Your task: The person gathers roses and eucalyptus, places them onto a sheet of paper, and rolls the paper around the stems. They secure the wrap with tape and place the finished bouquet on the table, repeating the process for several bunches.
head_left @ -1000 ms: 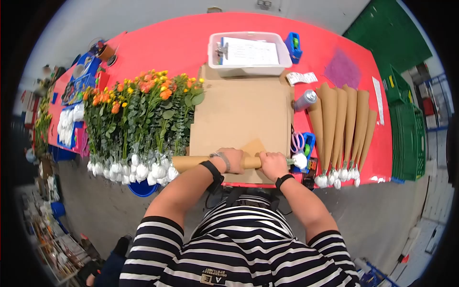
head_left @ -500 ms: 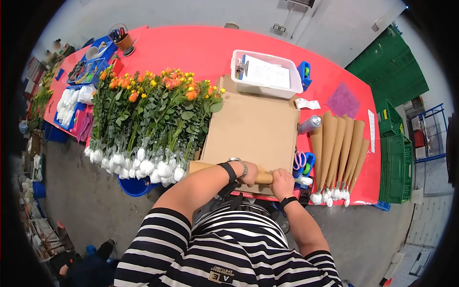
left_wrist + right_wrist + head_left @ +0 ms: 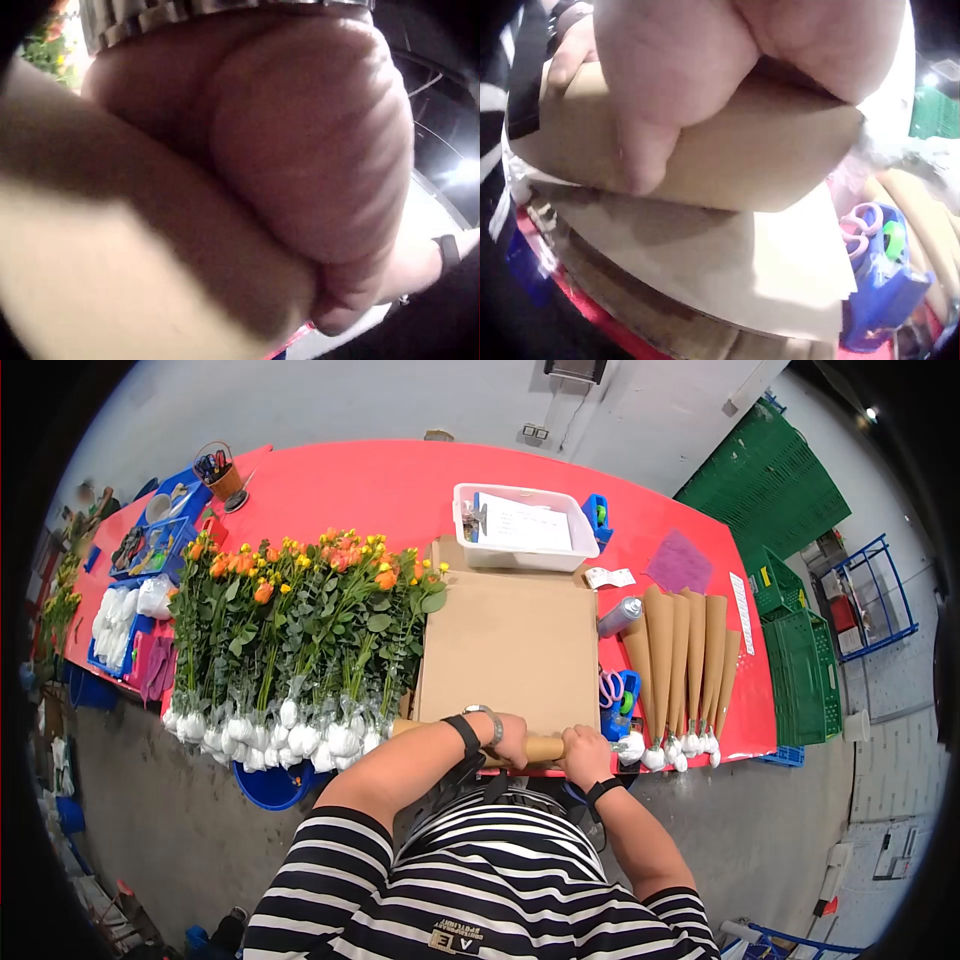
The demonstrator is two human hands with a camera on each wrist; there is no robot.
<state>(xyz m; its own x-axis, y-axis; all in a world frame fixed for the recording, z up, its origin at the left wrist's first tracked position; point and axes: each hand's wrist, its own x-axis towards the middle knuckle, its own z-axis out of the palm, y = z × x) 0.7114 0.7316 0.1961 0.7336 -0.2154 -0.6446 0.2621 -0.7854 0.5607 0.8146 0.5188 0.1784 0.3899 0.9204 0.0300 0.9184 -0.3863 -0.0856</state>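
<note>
Along the front edge of the cardboard sheets [image 3: 510, 650] lies a roll of brown kraft paper [image 3: 545, 749], with a white wrapped stem end [image 3: 630, 748] sticking out at its right. My left hand [image 3: 511, 740] grips the roll near its middle; in the left wrist view its palm and fingers curl over the paper [image 3: 112, 277]. Close to the stem end, my right hand [image 3: 587, 754] holds the roll, thumb pressed along the paper [image 3: 735, 165] in the right wrist view. Whatever is inside the paper is hidden.
Orange and yellow flower bunches [image 3: 300, 610] with white stem ends lie left. To the right are pink scissors [image 3: 611, 688], a blue tape dispenser [image 3: 624, 700], a spray can [image 3: 620, 616] and several paper-wrapped cones [image 3: 690, 650]. A white bin [image 3: 520, 563] with a clipboard stands behind.
A loose paper corner that stood up between my hands now lies out of sight against the roll. Both hands have come nearer the table's front edge with the roll. The head view has shifted.
</note>
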